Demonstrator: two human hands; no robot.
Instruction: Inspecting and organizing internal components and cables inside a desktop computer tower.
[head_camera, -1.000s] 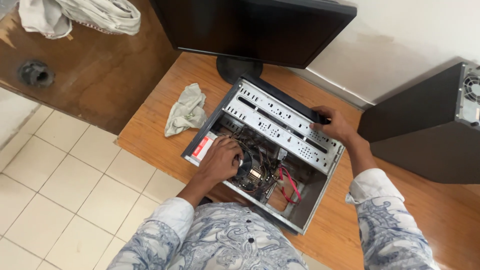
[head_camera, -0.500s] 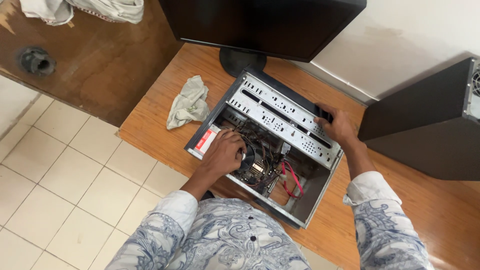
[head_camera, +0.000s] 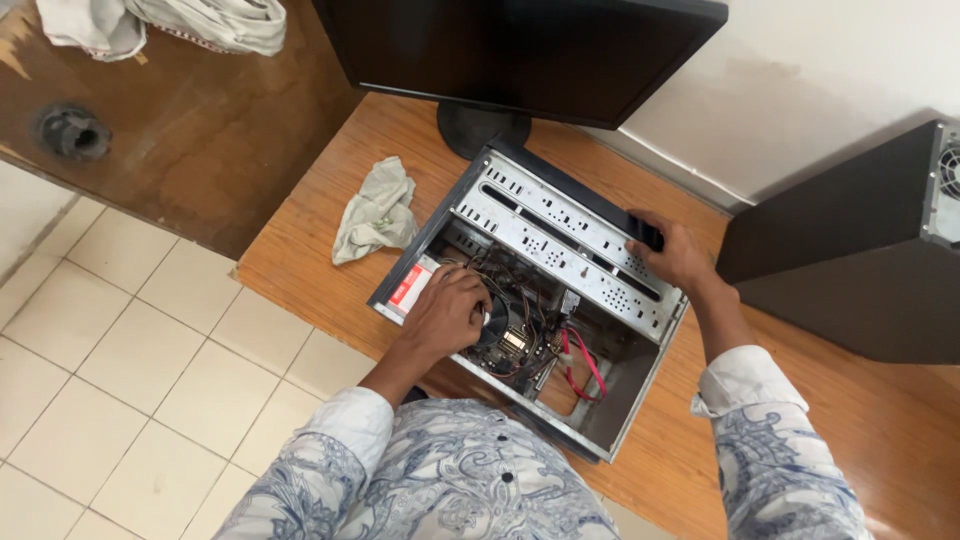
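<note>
An open grey metal computer case (head_camera: 560, 290) is lying on its side on the orange-brown wooden counter (head_camera: 300, 250), just in front of a black flat monitor (head_camera: 520, 50) and near a crumpled grey cloth (head_camera: 375, 210). The right hand (head_camera: 675, 255) is gripping the case's far rim with fingers curled over it, while the left hand (head_camera: 445, 310) is reaching down among the wiring (its fingers are bent inward, though I cannot tell what they are pinching). With red cables (head_camera: 580, 360) lying loose beside that hand, a tug could be snagging or unseating one, and the case's bare edges could be scraping the wrist.
</note>
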